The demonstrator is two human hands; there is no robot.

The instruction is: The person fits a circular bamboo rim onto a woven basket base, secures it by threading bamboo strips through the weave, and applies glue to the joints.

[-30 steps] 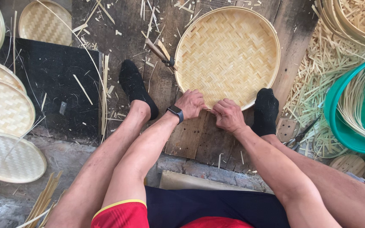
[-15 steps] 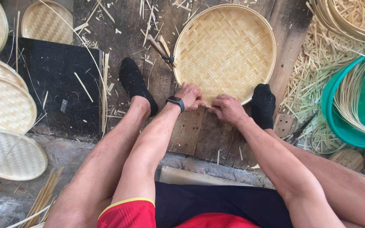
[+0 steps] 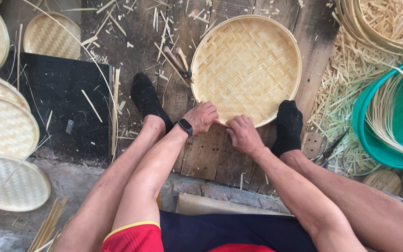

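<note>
A round woven bamboo tray [image 3: 248,65] lies flat on dark wooden planks between my two black-socked feet. My left hand [image 3: 202,116], with a black watch on its wrist, grips the tray's near rim with fingers curled. My right hand [image 3: 242,134] sits just beside it, fingers closed on the same near edge of the rim. The two hands almost touch each other. What the fingertips pinch is hidden under the hands.
Several finished woven trays [image 3: 5,135] are stacked at the left beside a black mat [image 3: 61,102]. A green basin [image 3: 392,121] with bamboo strips stands at the right, bamboo hoops [image 3: 378,23] above it. Scissors [image 3: 327,151] lie by my right foot. Splinters litter the planks.
My hands have stayed on the tray's near rim and shifted slightly; the left hand moved a little left along the edge. The tray looks slightly turned.
</note>
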